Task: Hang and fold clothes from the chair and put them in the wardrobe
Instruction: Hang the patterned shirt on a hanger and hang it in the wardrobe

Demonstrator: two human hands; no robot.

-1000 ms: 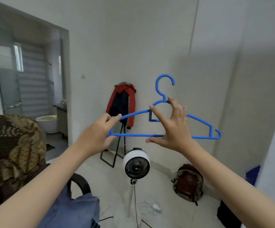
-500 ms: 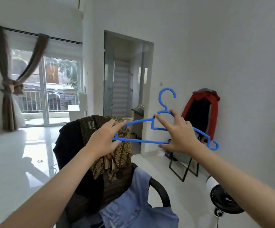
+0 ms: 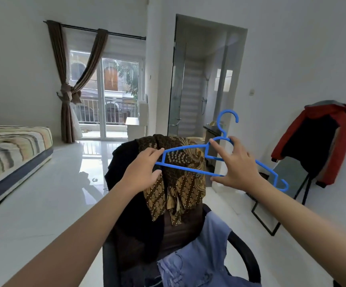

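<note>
Head view: a blue plastic hanger (image 3: pixel 188 169), thin and glossy with a round open hook at the top, is held up in the air with its hook upward, above a dark chair (image 3: pixel 240 253). It tilts down toward the right.

Over the chair back lies a brown batik shirt (image 3: pixel 180 179) with a fine gold pattern, beside a plain black garment (image 3: pixel 126 183) that hangs in soft folds down the left side. A light blue shirt (image 3: pixel 205 251), slightly crumpled, lies across the seat and the curved black armrest.

The left hand (image 3: pixel 141 172) pinches the hanger's left end, with thumb below the bottom bar and fingers curled over the sloping shoulder. The right hand (image 3: pixel 236 168) holds the middle of the hanger: the thumb presses under the bottom bar, while the spread fingers reach up to the neck below the hook.

To the right, a red and black jacket (image 3: pixel 317 141) is draped on a thin black metal stand. At the left stands a bed with a striped mattress (image 3: pixel 12 146), and the white tiled floor (image 3: pixel 54 204) is shiny.
</note>
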